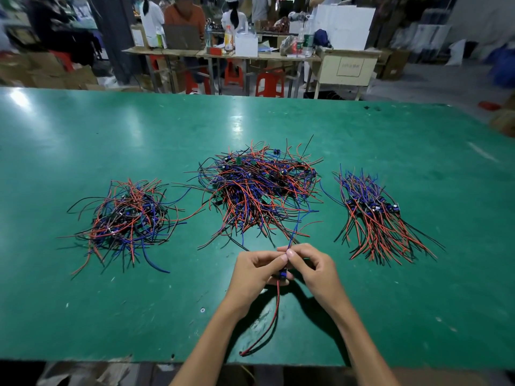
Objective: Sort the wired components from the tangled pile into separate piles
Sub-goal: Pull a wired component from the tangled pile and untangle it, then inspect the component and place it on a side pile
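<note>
A big tangled pile [259,188] of red, blue and black wired components lies at the middle of the green table [83,129]. A looser pile [125,221] sits to its left. On the right, a neater pile [376,215] has its wires lined up. Near the front edge, my left hand [256,271] and my right hand [315,270] meet over one wired component [282,274], a small blue part. Both hands pinch it. Its blue wire runs up toward the big pile, and its red and black wires [274,319] hang down toward me.
Behind the green table stand other work tables [223,52] with bottles and boxes, red stools [270,83], and seated people [184,15]. Cardboard boxes are stacked at the far left. Bare green surface lies in front of the left and right piles.
</note>
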### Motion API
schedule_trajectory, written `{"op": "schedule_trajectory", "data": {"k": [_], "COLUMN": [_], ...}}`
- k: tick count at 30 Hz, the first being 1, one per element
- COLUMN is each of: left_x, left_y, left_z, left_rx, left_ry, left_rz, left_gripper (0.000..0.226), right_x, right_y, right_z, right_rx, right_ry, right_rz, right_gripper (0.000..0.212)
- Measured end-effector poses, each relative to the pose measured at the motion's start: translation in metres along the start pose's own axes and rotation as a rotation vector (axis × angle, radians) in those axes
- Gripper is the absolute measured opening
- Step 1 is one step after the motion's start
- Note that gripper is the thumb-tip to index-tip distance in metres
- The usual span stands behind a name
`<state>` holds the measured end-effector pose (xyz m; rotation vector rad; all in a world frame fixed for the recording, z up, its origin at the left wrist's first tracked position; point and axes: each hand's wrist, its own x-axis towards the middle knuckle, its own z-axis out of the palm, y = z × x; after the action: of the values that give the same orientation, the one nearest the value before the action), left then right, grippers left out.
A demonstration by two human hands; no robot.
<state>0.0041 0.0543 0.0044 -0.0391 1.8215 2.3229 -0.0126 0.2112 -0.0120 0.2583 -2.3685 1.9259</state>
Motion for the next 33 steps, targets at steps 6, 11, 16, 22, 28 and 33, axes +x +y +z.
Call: {"op": "schedule_trajectory", "data": {"k": [6,11,16,22,28,33], "left_x": [0.002,0.001,0.0,0.0,0.005,0.018], "left_y": [-0.003,-0.003,0.003,0.003,0.009,0.017], "left_z": [0.003,0.003,0.002,0.003,-0.001,0.001], "left_rx": [0.027,0.029,0.025,0.013,-0.256,-0.486], "left_ry": [-0.02,-0.071,-0.077,-0.053,0.132,0.353], "left_rz": [-0.018,-0.038,-0.048,-0.055,-0.046,0.034], "left_gripper": [0.015,0.013,0.013,0.013,0.014,0.016], "right_x": [0.002,0.013,0.039,0.056,0.037,0.005], "right_y": [-0.006,-0.007,-0.01,-0.013,-0.009,-0.01], "right_z": [0.005,0.003,0.0,0.001,0.005,0.024], "right_rx": [0.147,0.2,0.171,0.261,0.039,-0.202], "right_ry": [0.048,0.165,0.265,0.347,0.244,0.02], "right_rz": [0.104,0.158,0.227,0.381,0.228,-0.144], "right_gripper": [0.023,0.028,0.029,0.027,0.027,0.025]}}
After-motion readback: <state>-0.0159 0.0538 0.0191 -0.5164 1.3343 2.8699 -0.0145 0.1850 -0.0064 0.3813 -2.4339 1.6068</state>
